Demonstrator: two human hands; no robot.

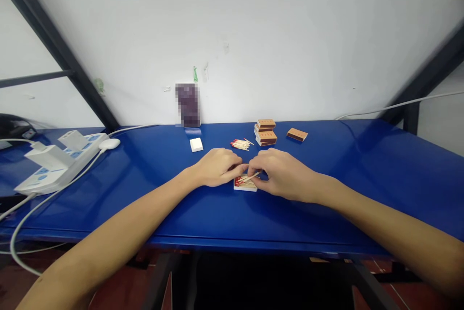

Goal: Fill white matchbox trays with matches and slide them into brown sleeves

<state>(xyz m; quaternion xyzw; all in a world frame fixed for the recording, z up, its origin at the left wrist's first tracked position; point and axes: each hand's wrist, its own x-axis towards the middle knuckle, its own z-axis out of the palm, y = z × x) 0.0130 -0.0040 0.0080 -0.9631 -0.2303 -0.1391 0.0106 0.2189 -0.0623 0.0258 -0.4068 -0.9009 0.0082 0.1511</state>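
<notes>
A white matchbox tray (245, 189) lies on the blue table, filled with red-headed matches (243, 182). My left hand (219, 167) is closed at the tray's far left side, its thumb reaching over the rim and the other fingers curled behind. From the right, my right hand (277, 172) pinches a matchstick (254, 175) between thumb and fingers just above the tray. Its fingers cover the tray's right end. Behind my hands lies a loose pile of matches (240, 144), heads pointing left.
Several matchboxes (266, 132) are stacked behind my right hand, and a matchbox sleeve (297, 134) lies farther right. A small white block (196, 145) sits behind my left hand. A blurred dark rectangle (189, 105) leans on the wall. At left, a power strip (61, 165) trails white cables.
</notes>
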